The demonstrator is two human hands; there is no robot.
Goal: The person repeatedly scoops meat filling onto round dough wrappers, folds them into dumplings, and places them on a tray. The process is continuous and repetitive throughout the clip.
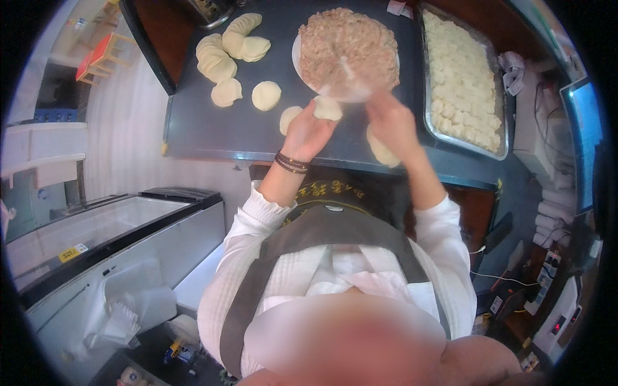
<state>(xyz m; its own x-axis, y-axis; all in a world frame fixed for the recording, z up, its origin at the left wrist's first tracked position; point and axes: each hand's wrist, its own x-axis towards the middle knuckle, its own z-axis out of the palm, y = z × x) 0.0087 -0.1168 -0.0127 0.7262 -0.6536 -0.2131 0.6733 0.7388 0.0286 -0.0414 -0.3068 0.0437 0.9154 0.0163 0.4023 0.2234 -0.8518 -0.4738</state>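
My left hand (310, 131), palm up, holds a round dough wrapper (328, 108) on its fingers. Blurred by motion, my right hand (390, 120) is curled at the near right edge of a plate (297, 55) heaped with minced filling (345, 46). A pale, blurred utensil (346, 67) lies over the filling; whether my right hand grips it is unclear. Partly under the right hand is a piece of dough (382, 150). Another wrapper (290, 120) rests beside my left hand. Single wrappers (266, 95) and overlapping rows of them (216, 58) lie to the left.
A metal tray (427, 96) filled with rows of filled dumplings (463, 82) stands at the right. A metal container (212, 12) is at the back left. A glass-topped chest freezer (116, 217) stands at the lower left, and a screen (583, 144) is at the far right.
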